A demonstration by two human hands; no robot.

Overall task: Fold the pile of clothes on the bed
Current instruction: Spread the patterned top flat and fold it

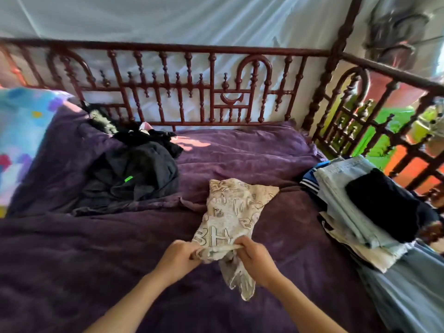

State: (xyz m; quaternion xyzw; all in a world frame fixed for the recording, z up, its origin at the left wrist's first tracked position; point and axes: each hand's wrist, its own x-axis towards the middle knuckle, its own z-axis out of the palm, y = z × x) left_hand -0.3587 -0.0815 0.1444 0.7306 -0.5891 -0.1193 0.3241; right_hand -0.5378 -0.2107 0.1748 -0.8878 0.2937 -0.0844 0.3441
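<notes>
A beige garment with letter prints (234, 212) lies stretched across the middle of the purple bedspread (72, 248). My left hand (181, 257) and my right hand (254, 258) both grip its near edge, close together, with a loose end hanging down between them. A heap of dark unfolded clothes (134, 174) sits at the back left of the bed. On the right stands a stack of folded clothes (355, 205), light blue denim with a black piece on top.
A dark red carved wooden railing (192, 87) runs along the far side and the right side of the bed. A colourful pillow (21, 131) lies at the far left. Pale blue cloth (413, 292) spreads at the near right.
</notes>
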